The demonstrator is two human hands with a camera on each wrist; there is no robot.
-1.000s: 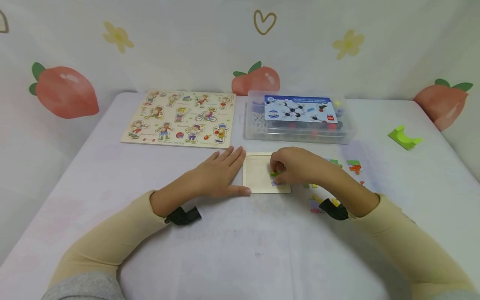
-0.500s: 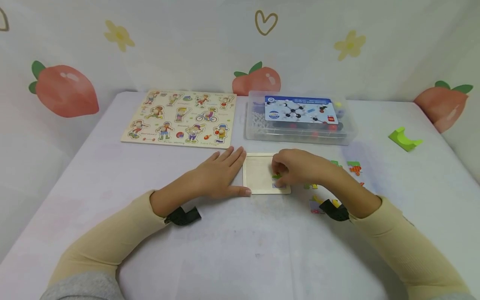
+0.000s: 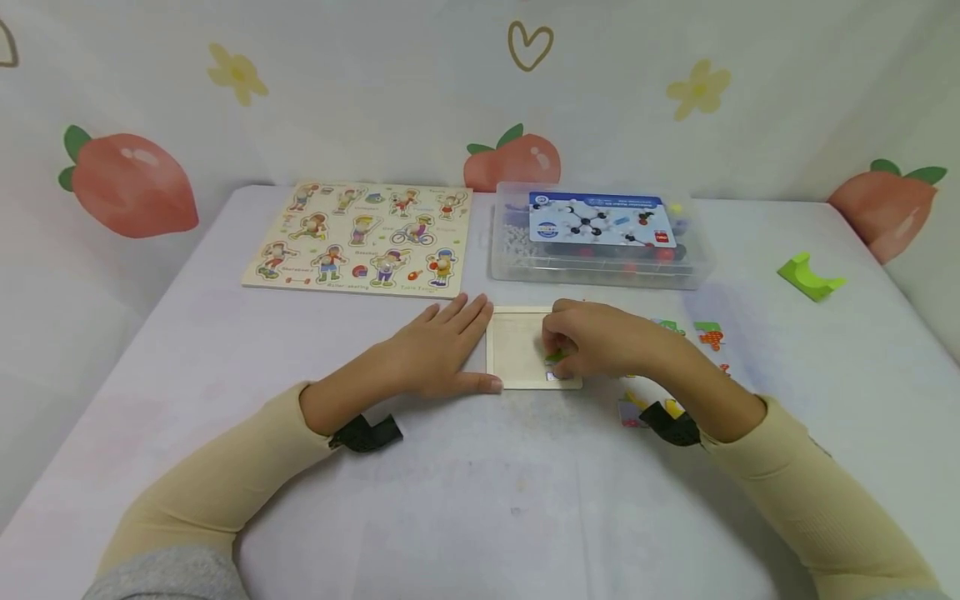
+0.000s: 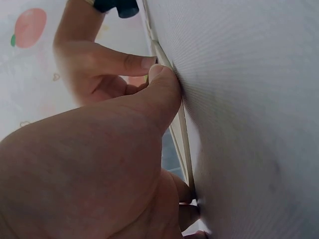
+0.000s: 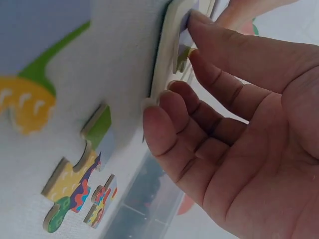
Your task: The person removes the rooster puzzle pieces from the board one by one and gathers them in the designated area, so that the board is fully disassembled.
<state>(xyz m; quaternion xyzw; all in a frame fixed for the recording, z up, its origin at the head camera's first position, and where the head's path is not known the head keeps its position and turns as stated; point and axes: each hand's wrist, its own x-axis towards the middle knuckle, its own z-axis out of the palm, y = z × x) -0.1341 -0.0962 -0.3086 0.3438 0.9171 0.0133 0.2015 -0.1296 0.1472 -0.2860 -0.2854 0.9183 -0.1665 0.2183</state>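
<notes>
A shallow wooden puzzle tray (image 3: 517, 346) lies mid-table, most of its floor bare. My left hand (image 3: 431, 354) rests spread at its left side, fingertips at the upper left corner and thumb (image 4: 164, 82) against the near edge. Over the tray's right part, my right hand (image 3: 603, 337) pinches a jigsaw piece (image 5: 184, 35), purple and green, between thumb and index finger at the near right corner. The other fingers of that hand curl loosely. Much of the piece is hidden under the hand in the head view.
Several loose jigsaw pieces (image 3: 708, 335) lie right of the tray, some under the right forearm. Behind stand a wooden sports-figure board (image 3: 345, 267) and a clear plastic box (image 3: 517, 267) with a molecule label. A green curved block (image 3: 810, 277) sits far right.
The right hand has shifted very slightly toward the near right corner of the tray, with the piece at its fingertips. The left hand stays in place.
</notes>
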